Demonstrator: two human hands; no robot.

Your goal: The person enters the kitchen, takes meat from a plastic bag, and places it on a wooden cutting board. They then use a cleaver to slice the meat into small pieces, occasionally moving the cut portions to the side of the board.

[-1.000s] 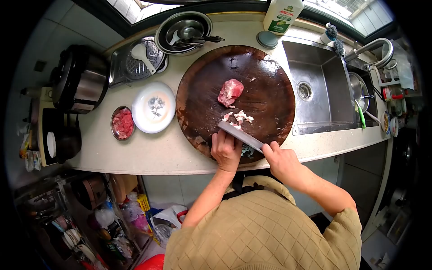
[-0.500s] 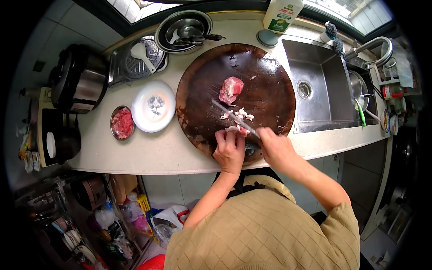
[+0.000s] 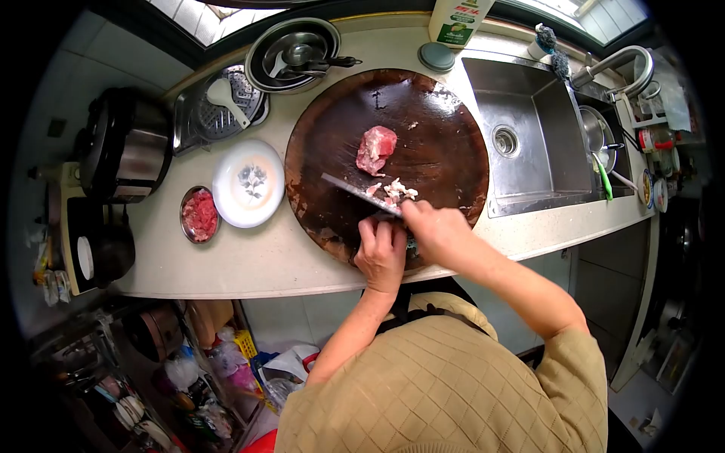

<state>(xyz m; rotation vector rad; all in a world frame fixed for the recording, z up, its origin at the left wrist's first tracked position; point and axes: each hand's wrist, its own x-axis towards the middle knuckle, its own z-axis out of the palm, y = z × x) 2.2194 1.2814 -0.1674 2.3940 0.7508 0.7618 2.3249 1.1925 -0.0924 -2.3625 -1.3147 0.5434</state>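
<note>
My right hand (image 3: 439,235) is closed round the handle of a knife (image 3: 355,190). Its blade slants up to the left across the round wooden chopping board (image 3: 317,143). Just below the blade, my left hand (image 3: 381,255) rests on the board with curled fingers pressed together. The blade and fingers mostly hide the meat at those fingertips. Small pale scraps of meat (image 3: 396,189) lie along the blade's far side. A larger chunk of raw meat (image 3: 376,149) sits farther back on the board, apart from both hands.
Left of the board are a white flower-patterned plate (image 3: 225,190) and a small metal bowl (image 3: 183,217) of cut meat. Nested bowls (image 3: 257,47) and a grater tray (image 3: 181,121) stand behind. A rice cooker (image 3: 140,147) is far left; a sink (image 3: 521,198) lies right.
The knife has swung up and left, its blade now farther from me and lying between the scraps and my left hand. My right hand moved slightly left and away from me; the view shifted a little.
</note>
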